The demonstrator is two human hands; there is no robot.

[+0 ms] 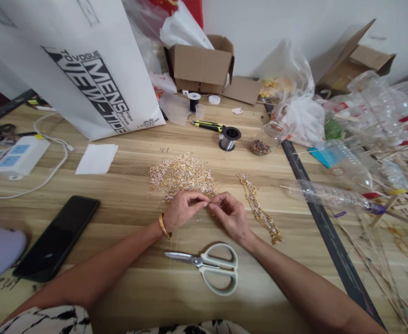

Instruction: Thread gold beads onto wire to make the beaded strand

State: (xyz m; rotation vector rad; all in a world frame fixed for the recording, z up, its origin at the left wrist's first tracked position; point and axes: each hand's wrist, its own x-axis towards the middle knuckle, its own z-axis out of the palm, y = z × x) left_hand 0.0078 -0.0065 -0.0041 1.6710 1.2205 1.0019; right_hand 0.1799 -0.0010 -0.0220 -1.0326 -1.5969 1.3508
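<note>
At the frame's centre, the left hand (184,209) and right hand (230,218) meet, fingers pinched, on what I cannot tell; light, steady pressure should suit the small gold pieces (181,174).

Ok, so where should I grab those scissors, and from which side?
Probably by the pale handle loops, coming in from the right. The scissors lie flat, with the loops nearer you than your right hand, and the blades point left.
</note>
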